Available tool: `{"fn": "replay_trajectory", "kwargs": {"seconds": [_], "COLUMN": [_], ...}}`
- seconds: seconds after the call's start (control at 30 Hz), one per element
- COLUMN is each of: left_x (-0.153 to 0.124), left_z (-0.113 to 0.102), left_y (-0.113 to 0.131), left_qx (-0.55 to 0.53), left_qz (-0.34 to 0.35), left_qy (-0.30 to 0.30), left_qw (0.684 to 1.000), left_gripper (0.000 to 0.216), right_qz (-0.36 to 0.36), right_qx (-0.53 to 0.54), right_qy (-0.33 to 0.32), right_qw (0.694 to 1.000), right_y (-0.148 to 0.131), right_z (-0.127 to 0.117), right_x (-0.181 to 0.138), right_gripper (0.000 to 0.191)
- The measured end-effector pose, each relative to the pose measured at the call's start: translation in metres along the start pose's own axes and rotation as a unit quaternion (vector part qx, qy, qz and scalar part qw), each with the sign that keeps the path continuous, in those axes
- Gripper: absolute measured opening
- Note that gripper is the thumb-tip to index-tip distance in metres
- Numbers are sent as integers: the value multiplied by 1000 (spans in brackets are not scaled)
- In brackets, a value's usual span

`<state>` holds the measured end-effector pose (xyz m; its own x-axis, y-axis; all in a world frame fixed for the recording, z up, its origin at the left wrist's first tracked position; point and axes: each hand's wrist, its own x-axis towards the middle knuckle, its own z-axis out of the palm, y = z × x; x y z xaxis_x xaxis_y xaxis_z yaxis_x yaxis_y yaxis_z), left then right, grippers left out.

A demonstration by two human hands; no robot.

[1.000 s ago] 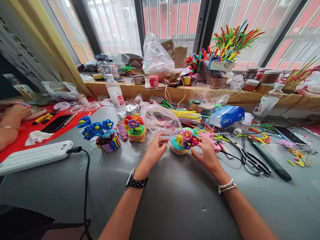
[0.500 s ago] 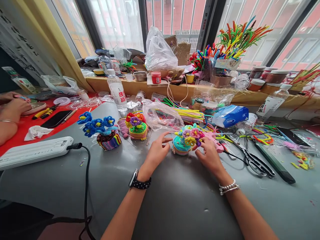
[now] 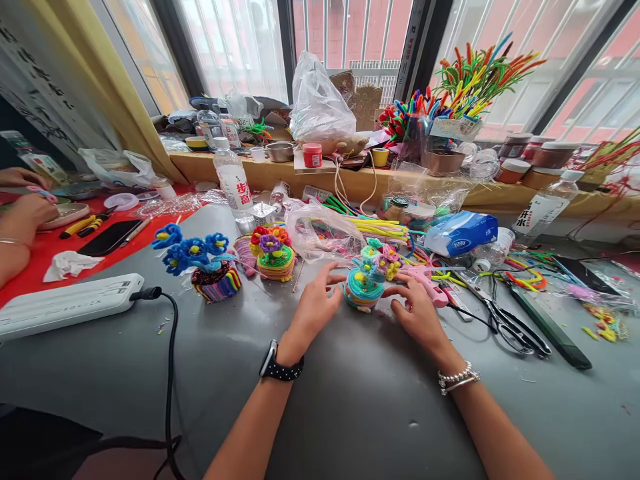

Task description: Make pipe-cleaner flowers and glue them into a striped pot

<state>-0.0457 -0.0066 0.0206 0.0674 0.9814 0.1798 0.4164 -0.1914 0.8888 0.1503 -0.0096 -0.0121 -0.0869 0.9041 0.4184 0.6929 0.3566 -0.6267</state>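
A small pipe-cleaner flower pot point(image 3: 364, 288) with a teal and orange coiled base stands on the grey table point(image 3: 350, 400) between my hands. Its pastel flowers point(image 3: 381, 259) lean up and to the right. My left hand point(image 3: 316, 307) rests just left of the base, fingers spread and open, fingertips near it. My right hand point(image 3: 416, 313) lies just right of it, fingers loosely curled and apart, holding nothing. A black watch is on my left wrist and a bead bracelet on my right.
Two finished flower pots, blue point(image 3: 205, 263) and red-green point(image 3: 273, 253), stand to the left. A pink glue gun point(image 3: 425, 279), black scissors point(image 3: 505, 320), pipe cleaners point(image 3: 375, 230), a tissue pack point(image 3: 457, 232) and a power strip point(image 3: 65, 307) lie around. Another person's hands point(image 3: 23, 213) are at far left.
The flower pot has been turned and set down, its flowers now leaning away to the right. Both hands have let go and rest beside the base.
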Motion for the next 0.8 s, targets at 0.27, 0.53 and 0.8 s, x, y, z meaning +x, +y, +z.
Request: {"fn": "replay_trajectory", "kwargs": {"seconds": [0.27,0.53,0.8], "left_x": [0,5,6], "left_z": [0,5,-9], "left_y": [-3,0,-9], "left_qx": [28,-1,3], "left_qz": [2,-10,-3], "left_qy": [45,14,65], "left_qw": [999,1000,998], "left_gripper": [36,37,34], "right_qz": [3,-14,-11], "right_qx": [9,2,-32], "right_qy": [-1,-30,37], "right_qw": [1000,999,999], "right_y": [0,-3,5], "right_z": [1,1,-23], "right_x": [1,0,7], "right_gripper": [24,28,27]}}
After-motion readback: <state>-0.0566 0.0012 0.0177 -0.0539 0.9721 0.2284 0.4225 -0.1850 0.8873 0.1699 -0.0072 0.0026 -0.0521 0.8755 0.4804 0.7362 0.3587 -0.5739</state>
